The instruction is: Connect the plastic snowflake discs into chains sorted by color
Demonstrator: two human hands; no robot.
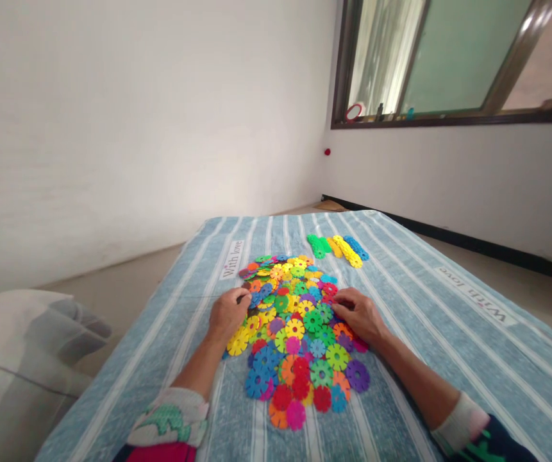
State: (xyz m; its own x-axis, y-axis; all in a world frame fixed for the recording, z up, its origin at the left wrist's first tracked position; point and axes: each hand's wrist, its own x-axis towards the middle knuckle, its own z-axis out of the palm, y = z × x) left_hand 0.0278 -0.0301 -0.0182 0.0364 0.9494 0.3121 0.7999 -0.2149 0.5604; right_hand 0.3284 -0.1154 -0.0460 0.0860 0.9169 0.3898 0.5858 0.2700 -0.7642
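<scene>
A heap of colourful flower-shaped plastic discs [295, 329] with notched edges and centre holes spreads over the striped cloth. At the heap's left edge is my left hand [229, 312], its fingers curled together beside blue discs [262, 292]. My right hand [359, 314] rests against the right edge, thumb and forefinger bent inward close to a red disc [329, 289]. Both hands look closed in a pinch, but whatever lies between the fingertips is too small or hidden to make out. Beyond the heap, green [318, 246], yellow [347, 251] and blue discs [356, 248] lie in overlapping rows.
The blue-and-white striped cloth [170, 359] covers the table and carries printed lettering. White sheer material [20, 346] bulges at the lower left. A white wall [150, 115] stands behind, and a dark-framed window [463, 58] is at the upper right.
</scene>
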